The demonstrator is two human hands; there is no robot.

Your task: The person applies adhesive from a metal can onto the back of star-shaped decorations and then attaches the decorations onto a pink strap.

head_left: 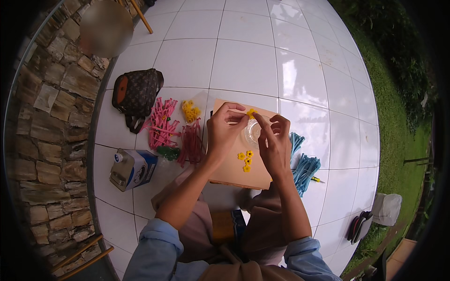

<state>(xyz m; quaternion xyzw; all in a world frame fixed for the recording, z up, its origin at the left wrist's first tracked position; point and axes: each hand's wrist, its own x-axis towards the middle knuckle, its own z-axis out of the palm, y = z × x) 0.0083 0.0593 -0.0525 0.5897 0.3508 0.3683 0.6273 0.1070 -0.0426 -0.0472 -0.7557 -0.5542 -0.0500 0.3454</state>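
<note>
Right hand (275, 146) at flower (251, 112) (direction, axis unclear)

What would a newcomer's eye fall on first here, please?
Probably the small bright-yellow flower piece between the bare left hand and right hand, over a flat tan board. Next, perhaps the thin pink strands left of the board and thin blue strands to its right.

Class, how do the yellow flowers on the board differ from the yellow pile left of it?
The board flowers lie in a small, loose cluster; the yellow pile is heaped together. The board flowers rest on the tan board; the yellow pile lies left of the left hand. Both are bright yellow.
</note>
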